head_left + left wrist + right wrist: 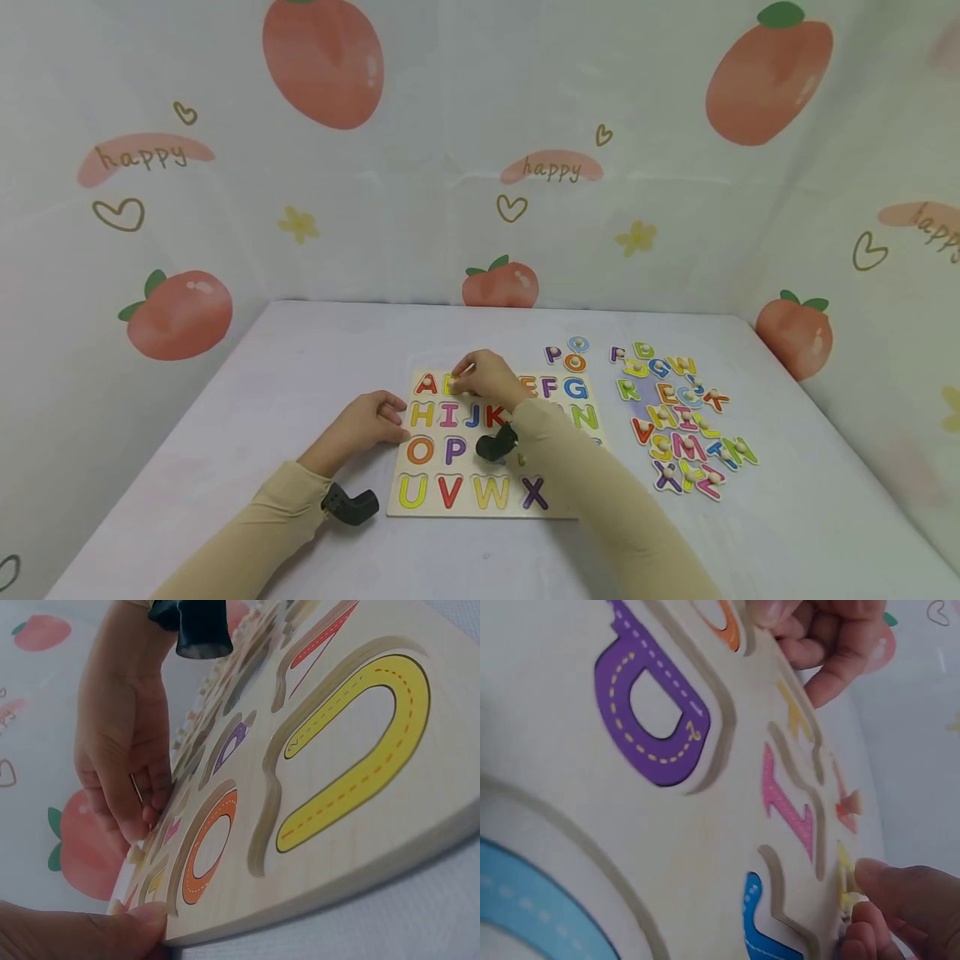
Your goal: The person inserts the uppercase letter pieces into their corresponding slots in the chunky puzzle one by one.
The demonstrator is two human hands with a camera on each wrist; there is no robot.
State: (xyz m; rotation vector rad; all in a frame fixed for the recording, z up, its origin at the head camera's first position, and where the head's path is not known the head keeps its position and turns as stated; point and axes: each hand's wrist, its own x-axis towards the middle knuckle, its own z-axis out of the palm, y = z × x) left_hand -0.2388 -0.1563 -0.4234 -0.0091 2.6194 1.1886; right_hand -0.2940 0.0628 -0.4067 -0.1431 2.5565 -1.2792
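Alphabet board (468, 465), one in number, lies flat on the white table (322, 333) in the lower middle of the head view, its letter-shaped recesses set in four rows. At the board's upper left, the first recess holds one red letter A (426, 384), its knob showing. Just right of that, the right hand (486, 377) is narrowed, thumb and fingers pinching one yellow-green letter (448, 384) at the second recess; I cannot tell whether the piece sits fully down. Other recesses in sight show printed letters on their floors: E, F and G in the top row, H, I, J, K and N in the second, O and P in the third, U, V, W and X along the bottom. The right sleeve (622, 508) hides several more.

The left hand (369, 421), left of centre in the frame, has its fingers loosely bent and apart, the thumb resting on the board's left edge.

Loose letters come to about twenty-four. Three lie beyond the board's upper right corner: one purple P (552, 354), one orange O (575, 362) and one round blue letter (578, 343). Roughly twenty-one form a cluster toward the right of the frame, some touching or overlapping, among them one pink M (688, 447).
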